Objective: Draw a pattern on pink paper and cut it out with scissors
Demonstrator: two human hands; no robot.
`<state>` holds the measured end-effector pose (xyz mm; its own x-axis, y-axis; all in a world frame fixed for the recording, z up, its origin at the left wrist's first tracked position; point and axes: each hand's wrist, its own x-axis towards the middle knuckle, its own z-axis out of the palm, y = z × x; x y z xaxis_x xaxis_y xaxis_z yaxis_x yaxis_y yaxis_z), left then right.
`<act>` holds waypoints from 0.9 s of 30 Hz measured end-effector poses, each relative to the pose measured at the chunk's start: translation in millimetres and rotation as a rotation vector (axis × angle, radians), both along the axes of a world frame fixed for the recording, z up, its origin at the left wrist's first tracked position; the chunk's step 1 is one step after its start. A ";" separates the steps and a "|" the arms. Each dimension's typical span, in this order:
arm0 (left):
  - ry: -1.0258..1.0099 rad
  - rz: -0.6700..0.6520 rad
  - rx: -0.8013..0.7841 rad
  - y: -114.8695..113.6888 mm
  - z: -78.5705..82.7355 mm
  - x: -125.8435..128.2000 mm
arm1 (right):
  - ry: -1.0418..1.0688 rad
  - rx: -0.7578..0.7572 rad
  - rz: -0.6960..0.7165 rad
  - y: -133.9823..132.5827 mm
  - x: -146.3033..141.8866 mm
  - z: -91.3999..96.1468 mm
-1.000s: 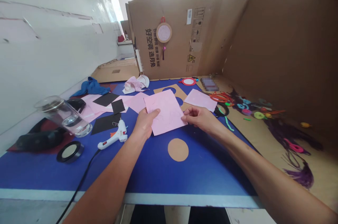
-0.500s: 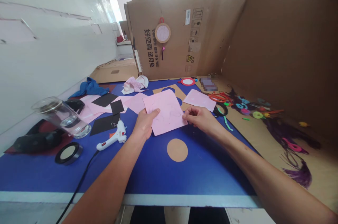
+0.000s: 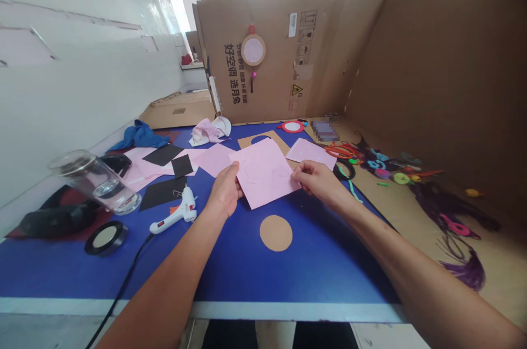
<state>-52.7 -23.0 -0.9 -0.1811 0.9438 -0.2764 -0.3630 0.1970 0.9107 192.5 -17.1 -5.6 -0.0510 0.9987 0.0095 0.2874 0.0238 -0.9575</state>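
A pink sheet of paper (image 3: 265, 176) with faint pencil lines is held above the blue table by both hands. My left hand (image 3: 227, 190) pinches its left edge, the thumb at the rim. At the sheet's right corner, my right hand (image 3: 315, 178) grips the paper between thumb and fingers. Below the sheet, a brown cardboard disc (image 3: 276, 233) lies flat on the table. Behind it, partly covered, is a cardboard piece (image 3: 280, 142) with round cut-outs.
To the left are a white glue gun (image 3: 175, 214) with its cord, a black tape roll (image 3: 106, 238), a glass of water (image 3: 117, 195) and black paper pieces (image 3: 162, 193). Scissors (image 3: 345, 171) and purple tassels (image 3: 469, 269) lie right. A cardboard wall (image 3: 329, 58) stands behind.
The pink sheet has shifted right and turned a little. My left thumb has slid from its face to its left edge, while my right hand has moved slightly right with the corner.
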 end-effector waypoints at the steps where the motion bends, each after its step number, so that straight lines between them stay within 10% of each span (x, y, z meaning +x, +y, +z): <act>1: 0.003 0.007 -0.006 0.1 0.5 0.2 | -0.005 -0.002 0.002 0.2 0.3 -0.1; 27: 0.003 0.027 0.078 -0.4 -1.8 -2.5 | 0.029 0.082 0.003 0.1 -1.4 0.4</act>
